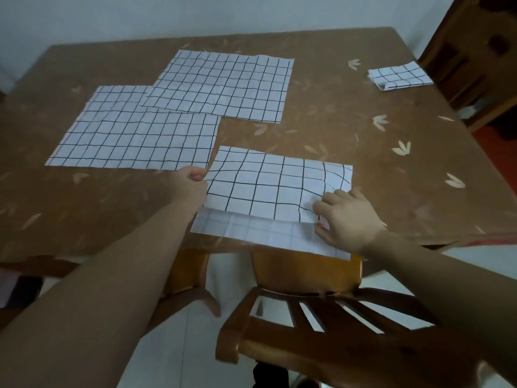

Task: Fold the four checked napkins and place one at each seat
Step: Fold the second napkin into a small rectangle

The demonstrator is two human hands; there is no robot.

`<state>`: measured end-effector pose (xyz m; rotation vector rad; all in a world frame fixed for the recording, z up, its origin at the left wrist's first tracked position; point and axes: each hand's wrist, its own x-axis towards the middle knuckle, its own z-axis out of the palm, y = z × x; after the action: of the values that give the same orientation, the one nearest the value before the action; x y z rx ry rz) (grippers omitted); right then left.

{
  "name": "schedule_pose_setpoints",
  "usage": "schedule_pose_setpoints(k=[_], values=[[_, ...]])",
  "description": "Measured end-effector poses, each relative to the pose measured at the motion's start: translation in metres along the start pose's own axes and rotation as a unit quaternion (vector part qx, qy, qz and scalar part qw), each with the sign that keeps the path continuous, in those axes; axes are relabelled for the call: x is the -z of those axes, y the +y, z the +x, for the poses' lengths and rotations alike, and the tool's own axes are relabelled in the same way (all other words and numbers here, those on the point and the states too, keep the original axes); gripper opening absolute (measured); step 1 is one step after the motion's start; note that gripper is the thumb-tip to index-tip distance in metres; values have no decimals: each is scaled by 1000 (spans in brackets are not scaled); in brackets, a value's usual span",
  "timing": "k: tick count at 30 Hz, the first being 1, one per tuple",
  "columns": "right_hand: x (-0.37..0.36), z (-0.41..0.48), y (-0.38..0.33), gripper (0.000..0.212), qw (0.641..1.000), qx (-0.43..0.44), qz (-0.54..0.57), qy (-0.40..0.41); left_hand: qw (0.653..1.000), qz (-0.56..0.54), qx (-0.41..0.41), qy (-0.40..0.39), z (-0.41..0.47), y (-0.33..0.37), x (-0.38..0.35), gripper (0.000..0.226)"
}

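Observation:
A white napkin with a black check [268, 189] lies at the table's near edge, folded over so its pale underside shows along the front. My left hand [193, 182] pinches its left corner. My right hand [347, 217] grips the right end of the folded layer. Two more checked napkins lie flat and unfolded: one at the left [131, 130], and one behind it [223, 82] that overlaps it. A small folded napkin [400, 75] rests at the far right edge by a chair.
The brown table [349, 121] has a leaf-patterned cover. A wooden chair [307, 317] stands tucked in right below my hands. Another wooden chair [470, 51] stands at the far right. A wall runs behind the table.

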<state>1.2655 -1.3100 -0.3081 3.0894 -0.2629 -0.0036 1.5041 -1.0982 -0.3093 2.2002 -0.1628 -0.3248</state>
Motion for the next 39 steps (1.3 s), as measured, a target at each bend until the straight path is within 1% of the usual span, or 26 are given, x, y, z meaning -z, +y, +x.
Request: schedule_pose_setpoints(k=[2, 4, 5, 6, 8, 10, 15, 18, 20, 24, 26, 30, 35, 39], values=[[-6, -6, -9, 30, 999, 8, -3, -34, 999, 29, -18, -13, -6, -12, -1, 33], [-10, -10, -20, 45, 996, 3, -13, -85, 998, 52, -25, -24, -12, -22, -5, 32], [-12, -12, -25, 49, 994, -4, -14, -107, 997, 62, -28, -28, -14, -27, -8, 32], [-15, -13, -29, 48, 993, -15, -8, -120, 997, 69, -31, -30, -16, -31, -10, 32], [-18, -14, -34, 40, 991, -35, 16, -131, 996, 80, -31, -37, -18, -35, -13, 32], [-21, -14, -35, 36, 989, -44, 14, -138, 995, 80, -35, -43, -19, -39, -16, 33], [-29, -20, -23, 47, 990, -51, 20, -130, 994, 89, -44, -44, -16, -43, -17, 33], [-29, -26, -13, 49, 989, -79, 12, -127, 992, 105, -48, -42, -12, -43, -16, 33], [-30, -29, -5, 46, 988, -86, 7, -127, 991, 111, -53, -43, -10, -44, -16, 33], [-33, -32, 0, 16, 991, -60, 21, -120, 990, 122, -57, -45, -8, -44, -15, 32], [-35, -34, 1, 10, 992, -52, 17, -117, 989, 128, -55, -44, -6, -46, -15, 32], [-36, -33, 4, 18, 992, -33, 17, -122, 987, 140, -62, -45, -5, -47, -14, 36], [-36, -34, 6, 16, 990, -12, 35, -139, 984, 154, -79, -46, -6, -49, -13, 35], [-34, -35, 5, 16, 989, -2, 28, -143, 979, 171, -98, -50, -7, -54, -12, 34]])
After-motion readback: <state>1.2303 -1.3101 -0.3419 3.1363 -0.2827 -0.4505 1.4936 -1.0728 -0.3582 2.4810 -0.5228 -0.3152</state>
